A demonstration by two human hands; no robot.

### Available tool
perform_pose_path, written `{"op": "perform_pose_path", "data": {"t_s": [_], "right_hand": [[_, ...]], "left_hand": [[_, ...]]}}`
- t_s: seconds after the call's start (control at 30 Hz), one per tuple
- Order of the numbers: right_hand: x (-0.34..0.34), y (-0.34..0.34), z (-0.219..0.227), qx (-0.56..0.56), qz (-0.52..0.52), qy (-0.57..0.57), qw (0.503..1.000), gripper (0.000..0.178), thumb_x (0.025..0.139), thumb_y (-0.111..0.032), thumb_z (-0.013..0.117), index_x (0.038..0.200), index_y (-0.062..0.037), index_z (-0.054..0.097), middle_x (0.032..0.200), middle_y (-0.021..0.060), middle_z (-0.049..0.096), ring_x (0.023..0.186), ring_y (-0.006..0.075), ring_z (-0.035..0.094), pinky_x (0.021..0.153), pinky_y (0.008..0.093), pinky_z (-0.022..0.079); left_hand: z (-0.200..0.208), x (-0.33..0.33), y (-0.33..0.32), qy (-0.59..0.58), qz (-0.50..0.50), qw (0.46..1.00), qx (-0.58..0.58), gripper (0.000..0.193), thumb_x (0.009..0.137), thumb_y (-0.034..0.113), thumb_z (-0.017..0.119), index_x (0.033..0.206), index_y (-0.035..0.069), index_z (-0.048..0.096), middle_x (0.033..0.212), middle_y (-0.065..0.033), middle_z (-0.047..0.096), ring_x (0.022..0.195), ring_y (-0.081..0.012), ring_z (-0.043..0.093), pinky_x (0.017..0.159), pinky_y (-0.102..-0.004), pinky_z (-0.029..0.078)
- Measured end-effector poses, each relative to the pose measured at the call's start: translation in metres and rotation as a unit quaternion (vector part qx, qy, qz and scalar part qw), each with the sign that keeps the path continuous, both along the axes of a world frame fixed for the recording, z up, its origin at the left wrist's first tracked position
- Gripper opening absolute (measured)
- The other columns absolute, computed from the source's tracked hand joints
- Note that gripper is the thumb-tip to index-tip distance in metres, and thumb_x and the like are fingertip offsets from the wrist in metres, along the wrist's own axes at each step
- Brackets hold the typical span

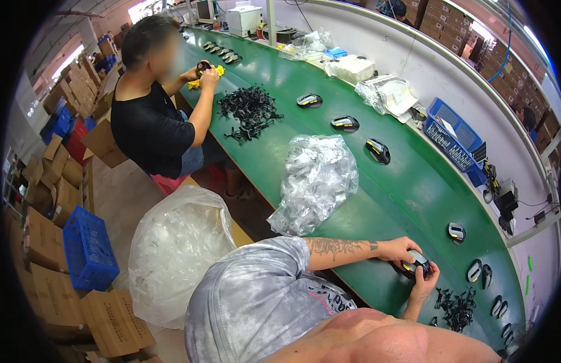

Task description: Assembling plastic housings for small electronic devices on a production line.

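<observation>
Over the green table (pixel 377 212), near its front edge, I hold a rounded, mouse-shaped device (pixel 419 261), grey on top with black sides and a yellow strip. My left hand (pixel 402 250) grips it from the left and far side, thumb and fingers closed on it. From the near right, my right hand (pixel 425 282) has its fingers pressed against the same device. Part of its underside is hidden by my fingers. Close to my right hand lies a heap of small black plastic parts (pixel 457 308). A similar grey-and-black device (pixel 456 232) rests beyond my hands.
Clear plastic bags (pixel 319 178) lie on the table to my left. Further along are several devices (pixel 377 151) and a larger heap of black parts (pixel 250 109). A co-worker (pixel 156 103) handles a yellow thing there. A blue basket (pixel 453 133) stands along the wall.
</observation>
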State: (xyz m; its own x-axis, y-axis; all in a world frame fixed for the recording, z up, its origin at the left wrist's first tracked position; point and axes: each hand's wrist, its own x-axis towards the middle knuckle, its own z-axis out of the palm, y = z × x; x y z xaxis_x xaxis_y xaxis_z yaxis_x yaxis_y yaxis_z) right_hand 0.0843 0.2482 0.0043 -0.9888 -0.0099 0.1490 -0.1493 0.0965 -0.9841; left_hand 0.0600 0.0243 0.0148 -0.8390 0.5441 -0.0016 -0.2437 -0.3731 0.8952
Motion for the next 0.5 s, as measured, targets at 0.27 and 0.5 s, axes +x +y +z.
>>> {"op": "perform_pose_path", "data": {"t_s": [0.27, 0.5], "right_hand": [[0.004, -0.017, 0.010, 0.028, -0.045, -0.017, 0.998, 0.053, 0.091, -0.017, 0.075, 0.135, -0.0001, 0.051, 0.126, 0.0097, 0.054, 0.116, 0.0198, 0.053, 0.106, 0.0337, 0.041], [0.007, -0.018, 0.013, -0.021, -0.034, -0.017, 0.999, 0.049, 0.092, -0.010, 0.073, 0.135, 0.0003, 0.050, 0.127, 0.0067, 0.052, 0.116, 0.0176, 0.051, 0.107, 0.0324, 0.039]], "left_hand": [[0.007, 0.006, 0.003, 0.021, 0.033, 0.995, -0.091, 0.053, 0.091, -0.002, 0.064, 0.142, -0.007, 0.054, 0.117, -0.0153, 0.067, 0.090, -0.0191, 0.070, 0.072, -0.0319, 0.065], [-0.012, -0.004, 0.004, -0.112, 0.005, 0.991, 0.075, 0.044, 0.092, -0.001, 0.067, 0.134, -0.009, 0.056, 0.108, -0.0127, 0.068, 0.097, -0.0194, 0.070, 0.075, -0.0323, 0.064]]}}
